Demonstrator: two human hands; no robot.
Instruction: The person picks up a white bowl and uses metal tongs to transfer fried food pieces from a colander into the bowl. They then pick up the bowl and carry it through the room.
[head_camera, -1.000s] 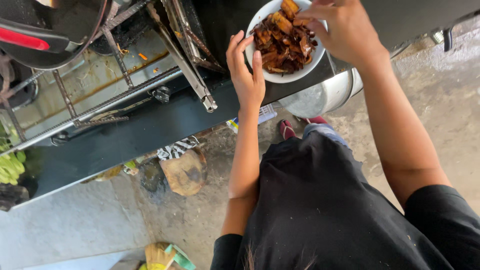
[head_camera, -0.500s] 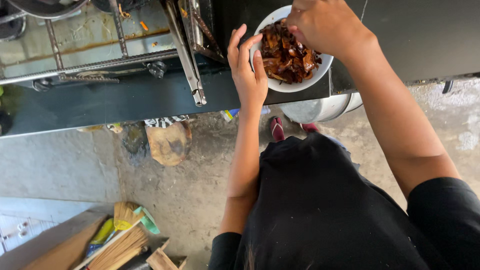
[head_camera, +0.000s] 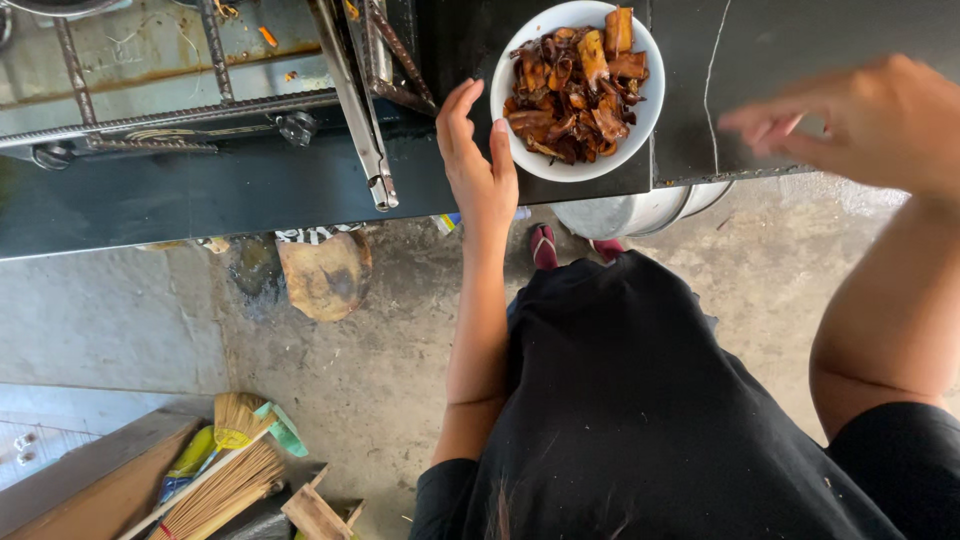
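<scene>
Top centre of the frame, there's the white bowl (head_camera: 578, 90), heaped with dark glazed brown pieces, sitting on the dark counter (head_camera: 830, 40) right near its front edge. The left hand (head_camera: 478, 165) is up against the bowl's left side, fingers (head_camera: 458, 112) straight and spread, palm flat toward the rim, touching or just beside it, steadying rather than gripping. Over on the right of the frame, the right hand (head_camera: 860, 120) hangs above the counter, well apart from the bowl, blurred, fingers loosely open and holding nothing that I can make out.

Now the worry: that bowl sits close to the counter's edge, and the food is piled above the rim. A shove from the open left hand, which has no real hold, could tip it or slide it off, I'd judge, and pieces would spill to the floor.

Moving outward: to the left of the bowl, a metal stove frame (head_camera: 200, 70) with rusty bars fills the upper left. Below the counter's edge, a metal pot (head_camera: 640, 212) peeks out, and a red sandal (head_camera: 543, 245) shows on the concrete floor (head_camera: 370, 370). A flat brown slab (head_camera: 325, 275) lies nearby on the ground. Lower left corner, a straw broom (head_camera: 225, 480) rests beside wooden boards (head_camera: 90, 480).
</scene>
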